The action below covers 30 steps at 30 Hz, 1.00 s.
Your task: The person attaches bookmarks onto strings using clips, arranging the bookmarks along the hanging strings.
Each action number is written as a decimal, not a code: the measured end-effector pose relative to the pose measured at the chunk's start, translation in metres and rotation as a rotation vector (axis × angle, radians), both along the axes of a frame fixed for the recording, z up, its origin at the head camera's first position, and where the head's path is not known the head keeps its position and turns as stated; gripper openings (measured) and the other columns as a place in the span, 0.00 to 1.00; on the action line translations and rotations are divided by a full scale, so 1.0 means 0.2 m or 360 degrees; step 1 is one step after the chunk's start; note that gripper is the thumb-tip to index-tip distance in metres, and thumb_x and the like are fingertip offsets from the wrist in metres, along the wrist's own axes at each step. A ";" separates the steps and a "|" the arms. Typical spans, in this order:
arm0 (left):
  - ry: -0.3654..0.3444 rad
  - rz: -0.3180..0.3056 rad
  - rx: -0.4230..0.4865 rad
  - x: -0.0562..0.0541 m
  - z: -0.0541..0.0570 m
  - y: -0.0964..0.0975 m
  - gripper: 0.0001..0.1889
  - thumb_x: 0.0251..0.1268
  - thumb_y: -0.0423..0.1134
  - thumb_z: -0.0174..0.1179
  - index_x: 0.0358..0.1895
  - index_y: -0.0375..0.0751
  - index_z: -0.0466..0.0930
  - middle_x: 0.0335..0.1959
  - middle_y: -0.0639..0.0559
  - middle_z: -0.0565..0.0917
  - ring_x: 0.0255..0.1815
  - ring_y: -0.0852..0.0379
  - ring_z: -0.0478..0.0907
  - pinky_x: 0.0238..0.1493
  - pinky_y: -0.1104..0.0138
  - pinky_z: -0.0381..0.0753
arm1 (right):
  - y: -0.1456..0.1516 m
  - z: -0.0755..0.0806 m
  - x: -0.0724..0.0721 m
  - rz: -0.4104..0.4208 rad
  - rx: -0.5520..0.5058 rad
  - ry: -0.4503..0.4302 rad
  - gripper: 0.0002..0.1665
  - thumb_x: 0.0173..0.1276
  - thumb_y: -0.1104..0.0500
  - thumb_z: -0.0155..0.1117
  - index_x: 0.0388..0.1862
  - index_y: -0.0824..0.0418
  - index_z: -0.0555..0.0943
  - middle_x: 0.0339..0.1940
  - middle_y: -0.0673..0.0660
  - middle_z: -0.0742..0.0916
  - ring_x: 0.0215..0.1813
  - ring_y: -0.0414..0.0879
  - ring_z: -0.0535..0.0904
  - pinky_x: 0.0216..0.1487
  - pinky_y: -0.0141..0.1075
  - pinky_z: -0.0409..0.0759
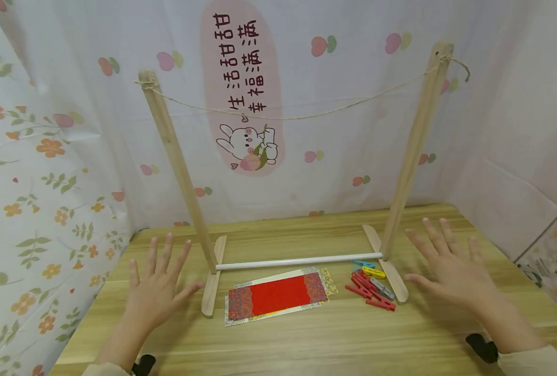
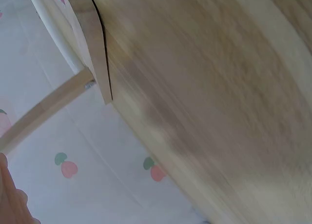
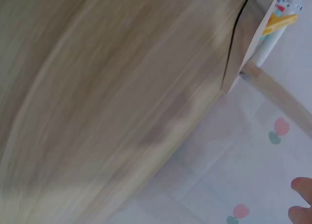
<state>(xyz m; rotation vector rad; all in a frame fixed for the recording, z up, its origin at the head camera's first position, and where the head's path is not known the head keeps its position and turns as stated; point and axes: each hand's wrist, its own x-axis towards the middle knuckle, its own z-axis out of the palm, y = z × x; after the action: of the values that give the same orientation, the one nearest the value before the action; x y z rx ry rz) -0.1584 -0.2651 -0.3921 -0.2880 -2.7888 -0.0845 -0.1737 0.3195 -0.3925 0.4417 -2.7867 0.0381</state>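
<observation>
Grips flanking stand, “幸福” lettering

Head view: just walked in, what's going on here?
A person's left hand and right hand are spread open on either side of a wooden frame, neither holding anything. A string sags between the tops of its posts, with nothing hung on it. On the table, a red sheet lies over other sheets in front of the white rod. Loose clothespins lie in a pile nearer the right hand.
</observation>
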 end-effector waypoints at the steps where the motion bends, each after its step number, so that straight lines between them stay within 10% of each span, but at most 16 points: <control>1: 0.0011 -0.0007 0.0005 0.00 0.00 0.01 0.48 0.64 0.68 0.55 0.81 0.63 0.37 0.83 0.52 0.29 0.82 0.48 0.20 0.67 0.25 0.39 | -0.02 0.00 0.00 0.0018 -0.0010 -0.0003 0.57 0.65 0.31 0.61 0.82 0.40 0.40 0.83 0.52 0.37 0.81 0.50 0.19 0.69 0.65 0.14; 12: 0.0102 -0.0138 0.0005 0.02 -0.01 0.09 0.47 0.64 0.67 0.55 0.81 0.61 0.42 0.83 0.52 0.33 0.83 0.48 0.25 0.68 0.28 0.48 | -0.16 0.01 0.02 0.0123 0.0014 -0.0096 0.47 0.66 0.32 0.61 0.77 0.53 0.63 0.78 0.66 0.65 0.73 0.73 0.62 0.52 0.74 0.71; 22: 0.0161 -0.0211 0.0010 0.02 -0.03 0.17 0.44 0.62 0.64 0.59 0.79 0.55 0.53 0.82 0.48 0.49 0.83 0.42 0.40 0.67 0.31 0.57 | -0.23 -0.01 0.01 0.0235 -0.0038 -0.0056 0.34 0.63 0.39 0.69 0.62 0.57 0.81 0.53 0.59 0.84 0.54 0.58 0.78 0.41 0.53 0.83; 30: 0.0180 -0.0277 -0.0006 0.02 -0.04 0.23 0.43 0.62 0.61 0.61 0.78 0.52 0.57 0.80 0.45 0.56 0.80 0.38 0.50 0.65 0.34 0.65 | -0.28 -0.02 0.00 0.0253 -0.0123 -0.0226 0.29 0.65 0.44 0.69 0.60 0.57 0.82 0.57 0.59 0.84 0.57 0.58 0.78 0.50 0.54 0.81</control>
<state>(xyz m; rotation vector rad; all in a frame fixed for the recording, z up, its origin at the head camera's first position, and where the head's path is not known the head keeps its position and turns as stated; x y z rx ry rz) -0.1535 -0.2195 -0.4008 -0.5197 -2.6473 -0.1010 -0.1728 0.2625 -0.3958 0.6635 -2.8689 0.2206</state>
